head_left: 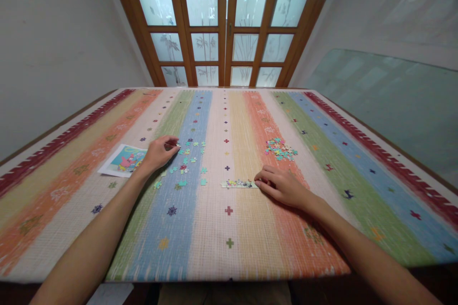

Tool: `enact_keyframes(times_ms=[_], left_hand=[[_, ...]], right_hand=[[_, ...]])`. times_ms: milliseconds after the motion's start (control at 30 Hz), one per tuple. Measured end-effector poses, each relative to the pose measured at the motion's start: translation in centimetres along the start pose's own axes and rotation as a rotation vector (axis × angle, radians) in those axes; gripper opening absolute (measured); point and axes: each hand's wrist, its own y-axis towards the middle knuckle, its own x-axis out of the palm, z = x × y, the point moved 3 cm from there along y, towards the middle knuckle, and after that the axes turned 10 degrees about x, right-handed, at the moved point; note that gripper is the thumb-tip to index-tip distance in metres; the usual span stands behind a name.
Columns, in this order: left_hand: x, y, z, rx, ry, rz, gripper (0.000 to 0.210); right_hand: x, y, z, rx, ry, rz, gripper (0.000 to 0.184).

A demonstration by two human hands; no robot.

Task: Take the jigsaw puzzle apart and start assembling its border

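My left hand (162, 151) is beside the left edge of a spread of loose jigsaw pieces (193, 159). Its thumb and fingers are curled together in a pinch, and whatever lies between the tips is too small to make out. A narrow strip of joined jigsaw pieces (238, 184) lies across the middle of the table. My right hand (281, 185) pinches the strip's right end, with the fingertips covering that end. Beyond the right hand is a heap of mixed jigsaw pieces (280, 148). A printed picture card (123, 160) lies partly behind my left wrist.
A striped tablecloth (214, 228) covers the wide table. White paper (110, 294) shows below the near edge at left. Wooden doors with frosted panes (225, 24) stand beyond the far edge. A pale glass-like panel (386, 90) leans along the right wall.
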Motion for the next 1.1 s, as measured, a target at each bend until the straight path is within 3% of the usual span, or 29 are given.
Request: enact_keyframes(times_ms=[100,233,500,733,1100], left_hand=[[-0.3,-0.1,0.9,0.032,0.01,0.035,0.027],[-0.5,-1.1,4.0,0.139,-0.05,0.048,0.026],[3.5,-5.0,10.8,0.463,-0.264,-0.262,0.009],[5.7,-6.1,11.6,0.529,-0.369,-0.334,0.008],[6.4,-7.0,11.9,0.631,-0.299,-0.336,0.013]], right_hand=[[0.1,0.0,0.1,0.005,-0.002,0.002,0.017],[0.2,0.1,0.0,0.008,0.005,0.003,0.018],[0.2,0.0,-0.1,0.015,0.017,0.006,0.02],[0.2,0.0,0.0,0.014,0.004,0.011,0.021],[0.3,0.0,0.0,0.012,0.012,0.01,0.02]])
